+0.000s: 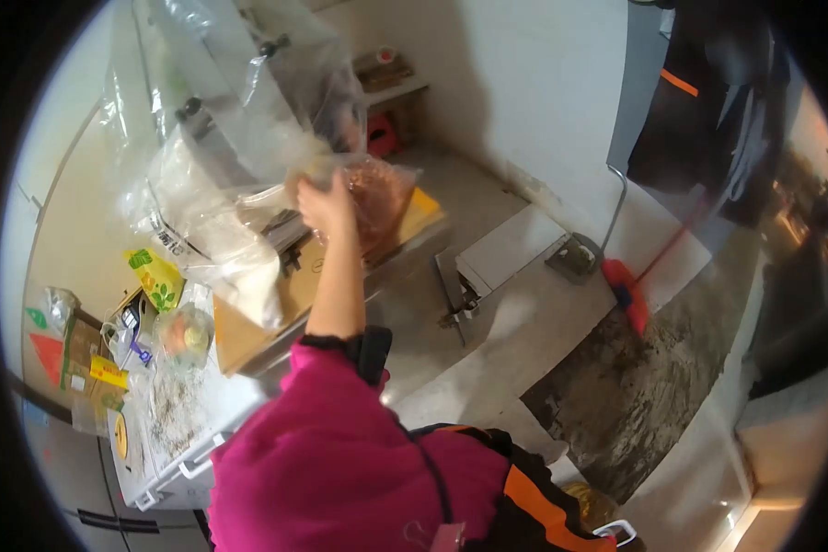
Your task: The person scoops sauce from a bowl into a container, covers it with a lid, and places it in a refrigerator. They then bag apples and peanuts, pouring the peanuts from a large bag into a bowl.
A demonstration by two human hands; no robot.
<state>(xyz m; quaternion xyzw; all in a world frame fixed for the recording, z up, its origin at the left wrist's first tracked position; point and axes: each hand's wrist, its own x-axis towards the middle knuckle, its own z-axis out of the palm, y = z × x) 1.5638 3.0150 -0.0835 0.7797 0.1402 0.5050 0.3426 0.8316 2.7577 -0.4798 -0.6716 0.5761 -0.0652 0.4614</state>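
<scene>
My left hand (324, 204) reaches forward with curled fingers, closed at the top of a clear plastic bag (377, 198) of reddish-brown contents. The bag rests over a tan cardboard sheet (428, 213). Just left of the hand hangs a large clear plastic cover (221, 83) over a machine or stand with dark knobs. White cloth-like sacking (248, 276) with dark lettering droops below it. A black device (374, 354) sits by the cuff of my pink sleeve. My right hand does not show.
A yellow packet (156, 279), bagged produce (184, 333) and boxes crowd the white surface (207, 405) at left. Right of me, a grey dustpan (575, 258) and a red broom (626, 294) stand on the floor near a dark, stained patch (626, 396). Dark clothing (699, 110) hangs at upper right.
</scene>
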